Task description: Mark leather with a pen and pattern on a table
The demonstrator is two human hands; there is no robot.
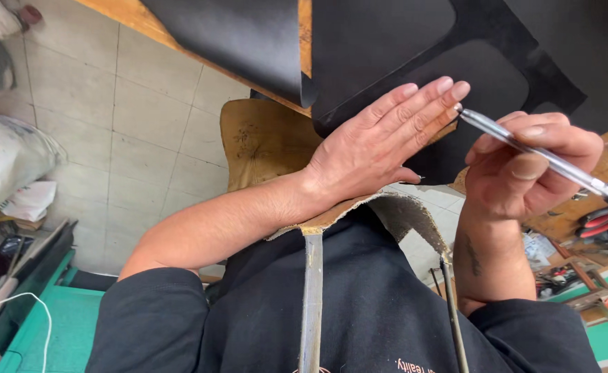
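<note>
My left hand [380,141] lies flat, back up, fingers together and pointing right. It presses on the edge of a black leather sheet [414,48] and on a tan leather piece [266,138] beneath it. My right hand [525,169] is closed around a silver pen [545,157]. The pen's tip touches the black sheet right at my left fingertips. A second black sheet [235,38] curls over the wooden table edge [134,15] at the top.
A flat metal bar [311,297] and a thin rod [454,311] run down in front of my black sweatshirt. Red-handled tools [599,224] lie at the right. White sacks [7,166] sit on the tiled floor [145,124] at left, above a green surface [69,324] with a white cable.
</note>
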